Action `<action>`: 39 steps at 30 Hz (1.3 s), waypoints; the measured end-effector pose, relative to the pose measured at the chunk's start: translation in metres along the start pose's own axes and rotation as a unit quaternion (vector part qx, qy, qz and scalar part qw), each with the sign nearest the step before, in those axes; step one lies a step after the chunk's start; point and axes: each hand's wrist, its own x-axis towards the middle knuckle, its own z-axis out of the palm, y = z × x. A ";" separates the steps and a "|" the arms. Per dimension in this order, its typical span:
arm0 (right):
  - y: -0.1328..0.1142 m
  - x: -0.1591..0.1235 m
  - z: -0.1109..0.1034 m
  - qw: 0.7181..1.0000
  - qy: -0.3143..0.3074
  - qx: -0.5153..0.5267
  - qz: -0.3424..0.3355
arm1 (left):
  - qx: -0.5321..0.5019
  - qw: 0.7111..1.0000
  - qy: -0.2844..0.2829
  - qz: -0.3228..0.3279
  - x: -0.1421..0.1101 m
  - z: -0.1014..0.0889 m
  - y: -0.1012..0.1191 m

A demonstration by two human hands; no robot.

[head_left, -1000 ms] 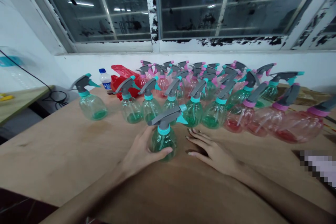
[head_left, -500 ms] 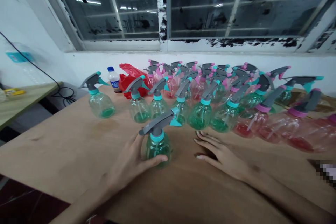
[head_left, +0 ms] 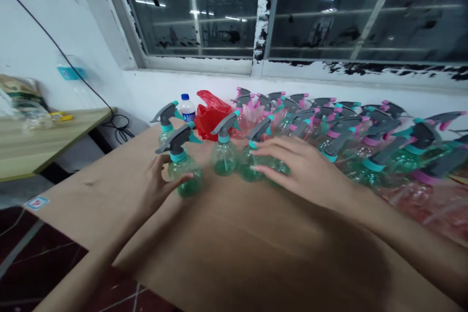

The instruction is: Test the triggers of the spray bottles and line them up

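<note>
My left hand (head_left: 154,187) is wrapped round a green spray bottle (head_left: 189,183) with a turquoise collar and a grey trigger head. The bottle is upright, close in front of another green spray bottle (head_left: 166,129), whose body it partly hides. My right hand (head_left: 305,165) is open and slightly blurred, its fingers stretched to the left over the front row. Its fingertips are at a green spray bottle (head_left: 249,168); I cannot tell whether they touch it. Left of that one stands a further green spray bottle (head_left: 224,158). The right hand and forearm hide parts of other bottles.
Many pink and green spray bottles (head_left: 371,165) crowd the table's back and right. A red plastic bag (head_left: 212,114) and a blue-capped drink bottle (head_left: 187,107) are near the wall. A side table (head_left: 84,124) and a black cable (head_left: 122,129) are at the left.
My left hand has carried the green spray bottle leftward and back toward the leftmost bottle. My right hand has risen from the tabletop to the front row. The view has swung left.
</note>
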 end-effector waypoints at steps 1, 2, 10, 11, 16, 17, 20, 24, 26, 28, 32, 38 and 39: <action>-0.002 0.017 0.001 1.000 0.007 -0.007 -0.017 | 0.005 1.000 0.018 0.004 0.006 0.002 -0.006; -0.003 0.032 0.003 1.000 0.009 -0.018 -0.023 | 0.009 1.000 0.020 0.006 0.012 0.004 -0.012; 0.012 0.114 0.025 0.992 -0.083 -0.084 -0.033 | 0.033 0.998 0.044 0.025 0.038 0.020 -0.028; 0.015 0.119 0.027 0.991 -0.104 -0.079 -0.030 | 0.037 0.998 0.044 0.027 0.040 0.021 -0.027; 0.027 0.132 0.036 0.986 -0.153 -0.054 -0.045 | 0.065 0.996 0.043 0.043 0.050 0.028 -0.029; 0.029 0.134 0.036 0.985 -0.158 -0.049 -0.049 | 0.071 0.995 0.043 0.046 0.051 0.030 -0.031; 0.032 0.137 0.038 0.983 -0.176 -0.032 -0.048 | 0.091 0.993 0.041 0.056 0.057 0.036 -0.035; 0.033 0.140 0.043 0.981 -0.190 -0.015 -0.033 | 0.122 0.990 0.042 0.057 0.060 0.041 -0.035; 0.032 0.141 0.045 0.981 -0.193 -0.017 -0.029 | 0.142 0.988 0.043 0.052 0.060 0.041 -0.032; 0.030 0.141 0.047 0.980 -0.195 -0.026 -0.025 | 0.163 0.985 0.042 0.046 0.060 0.040 -0.028; 0.029 0.141 0.049 0.979 -0.195 -0.054 -0.028 | 0.193 0.980 0.036 0.037 0.059 0.039 -0.021; 0.030 0.141 0.054 0.982 -0.177 -0.057 -0.041 | 0.210 0.977 0.026 0.027 0.059 0.040 -0.018; 0.030 0.140 0.055 0.982 -0.176 -0.055 -0.041 | 0.212 0.977 0.025 0.026 0.059 0.041 -0.017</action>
